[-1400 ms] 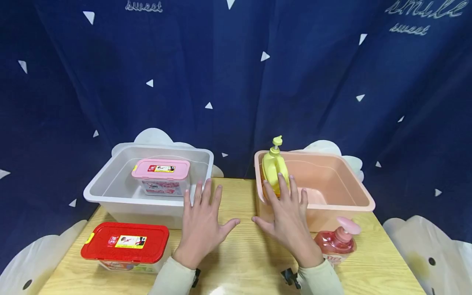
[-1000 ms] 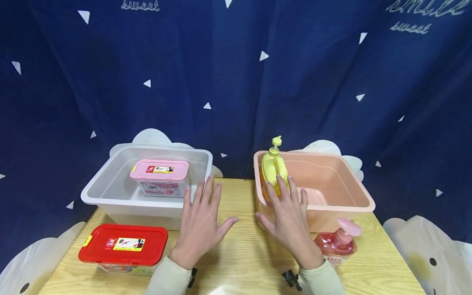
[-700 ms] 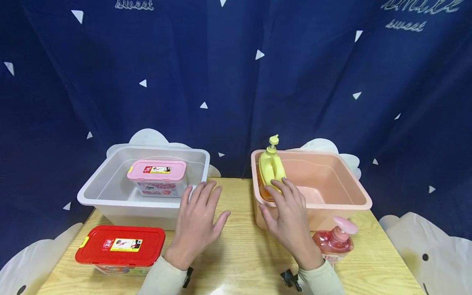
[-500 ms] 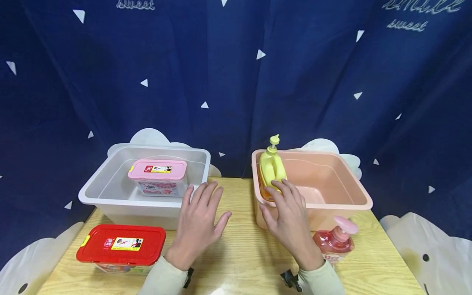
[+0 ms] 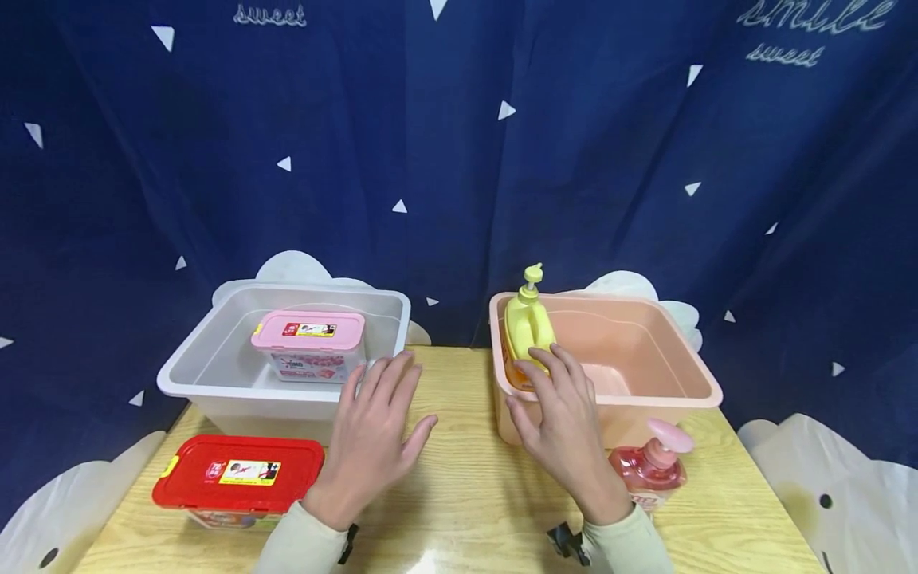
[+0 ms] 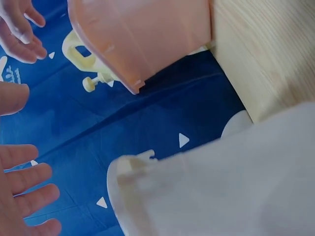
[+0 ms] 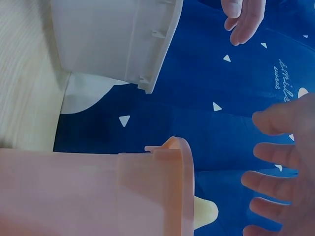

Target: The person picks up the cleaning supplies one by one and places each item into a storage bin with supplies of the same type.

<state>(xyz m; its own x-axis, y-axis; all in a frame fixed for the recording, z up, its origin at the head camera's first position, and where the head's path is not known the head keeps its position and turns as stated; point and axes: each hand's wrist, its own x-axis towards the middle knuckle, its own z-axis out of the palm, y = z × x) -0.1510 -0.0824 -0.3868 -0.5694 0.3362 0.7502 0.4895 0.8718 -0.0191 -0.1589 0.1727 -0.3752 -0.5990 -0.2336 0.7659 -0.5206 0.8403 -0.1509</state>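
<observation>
Evenly raised above a light wood-grain table [image 5: 466,502], a person's two bare hands hold nothing. The left hand [image 5: 373,434] has its fingers spread and loosely extended; from the head it overlaps the front right corner of a white rectangular plastic tub [image 5: 258,410] at the table's far left corner. The right hand [image 5: 562,426] has relaxed, slightly bent fingers and appears in front of a peach rectangular plastic tub [image 5: 660,402] at the far right corner. Both wrist views show the hands apart from the tubs.

Inside the white tub, towards its right end, sits a clear plastic box with a pink lid [image 5: 308,347]. Upright in the left end of the peach tub is a yellow pump bottle with a handle [image 5: 529,323], its pump above the rim. Near the table's left edge, in front of the white tub, lies a clear box with a red lid [image 5: 240,478]. Near the right edge stands a translucent pink pump bottle [image 5: 649,470], beside the right wrist. Behind hangs a navy curtain with white triangles [image 5: 459,143].
</observation>
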